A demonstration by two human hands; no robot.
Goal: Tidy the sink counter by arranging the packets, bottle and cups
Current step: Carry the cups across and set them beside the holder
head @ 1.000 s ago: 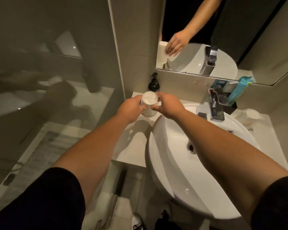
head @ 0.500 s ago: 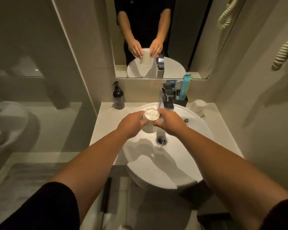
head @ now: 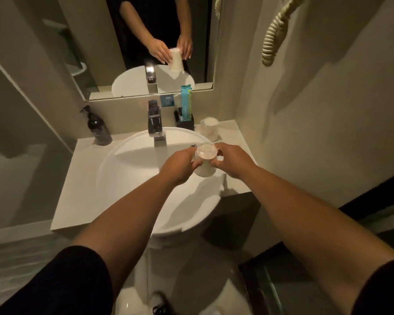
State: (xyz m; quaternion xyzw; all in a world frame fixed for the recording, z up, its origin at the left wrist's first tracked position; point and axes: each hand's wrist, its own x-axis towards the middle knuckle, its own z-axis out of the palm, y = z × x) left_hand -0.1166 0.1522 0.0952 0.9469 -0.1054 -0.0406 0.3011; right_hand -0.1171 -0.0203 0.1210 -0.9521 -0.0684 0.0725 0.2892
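Dim, warm-lit bathroom: beige walls (head: 328, 110), mirror (head: 123, 42) above white basin (head: 127, 169), coiled cord (head: 273, 39) hanging right.

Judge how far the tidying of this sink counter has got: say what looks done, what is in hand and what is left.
Looks done: the packets stand in the black holder behind the basin, one wrapped cup sits beside it, and the bottle stands at the back left. In hand: the left hand and right hand hold a second cup over the basin's right rim. Left: setting it down, probably by the first.
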